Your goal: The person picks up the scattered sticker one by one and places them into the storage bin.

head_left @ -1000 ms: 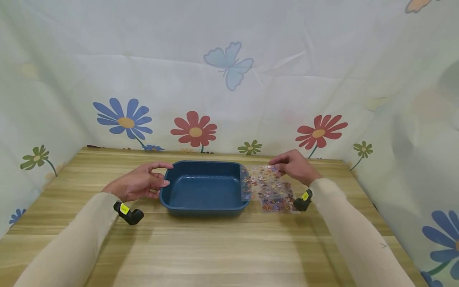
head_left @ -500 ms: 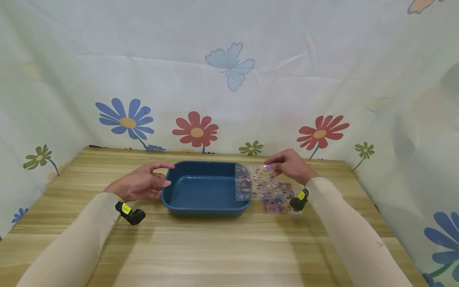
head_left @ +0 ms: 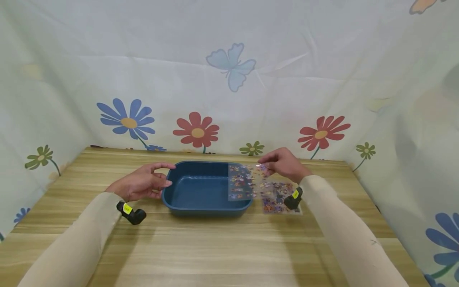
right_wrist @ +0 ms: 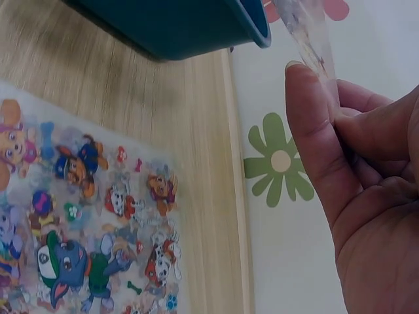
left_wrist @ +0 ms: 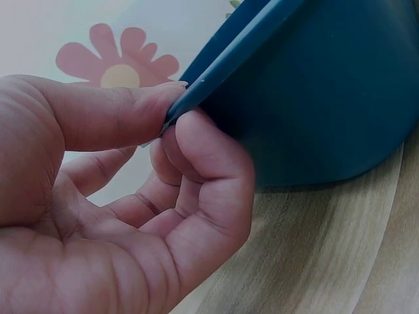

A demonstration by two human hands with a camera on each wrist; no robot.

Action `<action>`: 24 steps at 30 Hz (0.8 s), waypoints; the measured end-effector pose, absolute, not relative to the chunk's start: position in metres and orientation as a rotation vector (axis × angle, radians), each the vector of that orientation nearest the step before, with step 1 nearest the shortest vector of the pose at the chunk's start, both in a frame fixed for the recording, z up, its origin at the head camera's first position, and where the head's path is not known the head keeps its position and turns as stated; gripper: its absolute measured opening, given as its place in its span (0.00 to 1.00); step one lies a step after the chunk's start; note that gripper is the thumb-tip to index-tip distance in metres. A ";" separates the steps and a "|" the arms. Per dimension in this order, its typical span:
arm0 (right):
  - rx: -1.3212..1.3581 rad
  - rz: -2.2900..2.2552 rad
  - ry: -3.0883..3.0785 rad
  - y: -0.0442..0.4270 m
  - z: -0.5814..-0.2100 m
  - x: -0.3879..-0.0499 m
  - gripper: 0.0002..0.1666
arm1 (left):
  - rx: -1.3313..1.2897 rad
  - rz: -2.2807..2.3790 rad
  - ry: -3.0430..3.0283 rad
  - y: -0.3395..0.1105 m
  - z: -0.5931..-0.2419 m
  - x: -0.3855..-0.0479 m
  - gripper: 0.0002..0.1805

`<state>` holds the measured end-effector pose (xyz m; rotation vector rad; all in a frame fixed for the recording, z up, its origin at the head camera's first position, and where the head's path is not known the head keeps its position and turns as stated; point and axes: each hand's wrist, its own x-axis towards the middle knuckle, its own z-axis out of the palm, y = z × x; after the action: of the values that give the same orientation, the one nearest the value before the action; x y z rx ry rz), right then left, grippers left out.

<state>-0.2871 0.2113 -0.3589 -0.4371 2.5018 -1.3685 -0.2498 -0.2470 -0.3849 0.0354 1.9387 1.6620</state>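
Observation:
A dark blue rectangular basin (head_left: 201, 193) stands on the table, its inside facing up. Thumb and curled fingers of my left hand (head_left: 140, 182) pinch its left rim, which the left wrist view shows close up. My right hand (head_left: 285, 164) pinches the upper right corner of a clear sticker sheet (head_left: 241, 181) printed with small cartoon figures. That sheet hangs over the right part of the basin, covering its right rim. More sticker sheets (right_wrist: 98, 229) with cartoon dogs lie on the table right of the basin, partly under the held sheet and the right wrist in the head view.
The wood-grain table (head_left: 215, 251) extends in front of the basin and to both sides. A light cloth backdrop (head_left: 161, 79) with flowers and a butterfly rises behind the table's back edge and along both sides.
My right hand has moved left, carrying the sticker sheet farther over the basin. The left hand keeps its grip on the rim, and the basin stays in place.

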 end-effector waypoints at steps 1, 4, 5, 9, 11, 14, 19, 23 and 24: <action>-0.436 -1.373 2.501 0.210 -0.359 -0.287 0.18 | 0.036 1.663 1.939 -0.247 -0.385 -0.250 0.39; -0.441 -1.376 2.501 0.207 -0.357 -0.287 0.17 | 0.037 1.663 1.937 -0.246 -0.384 -0.250 0.39; -0.443 -1.376 2.501 0.206 -0.356 -0.287 0.17 | 0.036 1.664 1.934 -0.246 -0.384 -0.250 0.39; -0.444 -1.377 2.495 0.200 -0.351 -0.285 0.17 | 0.037 1.668 1.926 -0.246 -0.385 -0.250 0.38; -0.443 -1.390 2.480 0.196 -0.350 -0.284 0.17 | 0.041 1.665 1.929 -0.246 -0.385 -0.251 0.38; -0.431 -1.417 2.454 0.191 -0.350 -0.285 0.17 | 0.056 1.654 1.939 -0.247 -0.387 -0.251 0.39; -0.431 -1.438 2.424 0.177 -0.351 -0.288 0.18 | 0.067 1.660 1.945 -0.251 -0.388 -0.250 0.38; -0.440 -1.446 2.404 0.171 -0.352 -0.290 0.18 | 0.074 1.659 1.949 -0.250 -0.386 -0.249 0.39; -0.439 -1.447 2.400 0.171 -0.353 -0.291 0.18 | 0.075 1.656 1.950 -0.248 -0.385 -0.250 0.39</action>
<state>-0.2908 0.1707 -0.3528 -0.4393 2.4001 -1.4468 -0.2495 -0.2483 -0.3853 0.0747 1.9495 1.6556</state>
